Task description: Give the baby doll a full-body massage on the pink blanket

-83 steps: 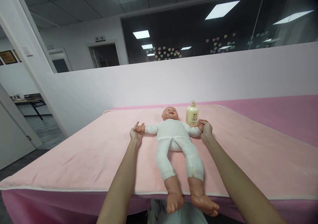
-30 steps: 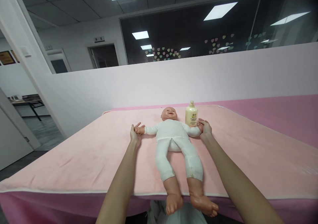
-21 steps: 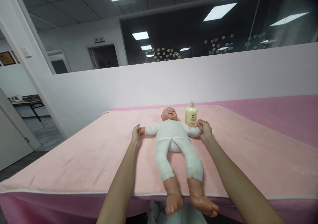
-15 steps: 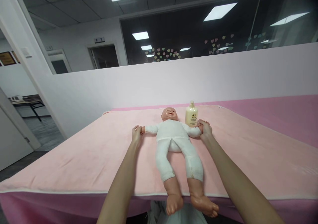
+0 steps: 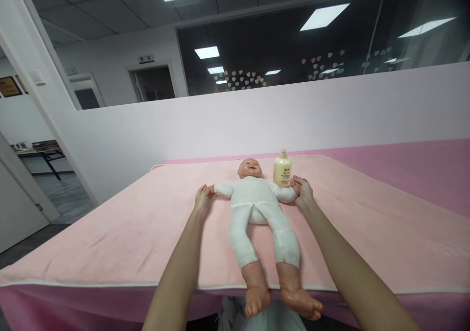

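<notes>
Flat on its back on the towel (image 5: 139,223): doll (image 5: 253,191) in white, head toward the wall (image 5: 235,125), arms out to both sides, feet past the near edge of the surface (image 5: 422,164). In the left hand (image 5: 201,200): the doll's hand on that side, with fingers folded in around it. Main change: from fingers spread long about a second ago to this curled grasp. Likely meaning for the work: a surer hold there, hence both doll arms steadied at their ends, outstretched. In the right hand (image 5: 304,193): the doll's other hand, gripped much as a second ago. Cannot tell how tight on either side. Just behind the doll's arm, near the right hand: bottle (image 5: 282,170), pale yellow, upright, not shifted to speak of. Touching the arm or just clear of it: cannot tell. No visible shift in the doll's trunk or legs either; judged a change of grip more than of pose.
</notes>
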The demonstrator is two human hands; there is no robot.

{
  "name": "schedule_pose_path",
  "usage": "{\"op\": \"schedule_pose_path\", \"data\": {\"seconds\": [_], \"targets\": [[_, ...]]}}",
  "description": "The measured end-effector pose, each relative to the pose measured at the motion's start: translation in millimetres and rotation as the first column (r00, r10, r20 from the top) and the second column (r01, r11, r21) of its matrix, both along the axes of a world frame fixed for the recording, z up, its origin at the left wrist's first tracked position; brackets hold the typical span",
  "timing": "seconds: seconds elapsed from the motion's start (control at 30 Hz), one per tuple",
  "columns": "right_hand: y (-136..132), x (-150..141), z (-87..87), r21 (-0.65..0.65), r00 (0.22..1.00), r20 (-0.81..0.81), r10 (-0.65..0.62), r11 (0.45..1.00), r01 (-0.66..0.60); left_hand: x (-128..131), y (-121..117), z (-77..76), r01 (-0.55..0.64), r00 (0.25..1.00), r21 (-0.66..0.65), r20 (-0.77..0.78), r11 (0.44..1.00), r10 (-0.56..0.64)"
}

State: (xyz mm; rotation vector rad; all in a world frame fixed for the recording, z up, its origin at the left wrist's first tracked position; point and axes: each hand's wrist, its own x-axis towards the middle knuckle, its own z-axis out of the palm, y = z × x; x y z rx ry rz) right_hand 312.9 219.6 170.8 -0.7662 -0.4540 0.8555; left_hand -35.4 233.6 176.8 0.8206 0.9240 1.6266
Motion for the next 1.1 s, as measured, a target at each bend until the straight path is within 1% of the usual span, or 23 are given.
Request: {"op": "schedule_pose_path", "data": {"seconds": [0.13,0.27,0.47,0.63,0.9,1.1], "targets": [[-2,-4,2.7,-0.037,1.0,-0.012,0.023,0.999,-0.024,0,-1,-0.3,0.031,0.999,0.013,0.004,0.999,-0.031],[-4,-5,3.8,-0.056,1.0,-0.024,-0.006,0.998,0.005,0,-1,-0.2,0.035,0.999,0.02,0.012,0.999,-0.035],[-6,-5,3.9,-0.047,1.0,-0.011,0.008,0.999,-0.009,-1,-1,-1.6,0.04,0.999,0.017,0.0,0.999,-0.04],[-3,-5,3.3,-0.035,1.0,-0.014,0.009,0.999,-0.01,-1,-1,-0.9,-0.023,0.998,-0.022,-0.052,1.0,0.022],[4,-1,-2.8,-0.051,1.0,-0.029,0.005,0.999,-0.007,-1,0,-0.8,-0.063,0.992,-0.04,-0.112,0.997,0.058],[8,1,-8.2,-0.06,1.0,-0.016,0.004,0.998,-0.005,-3,5,-6.4,-0.06,0.991,0.002,-0.117,0.998,0.06]]}}
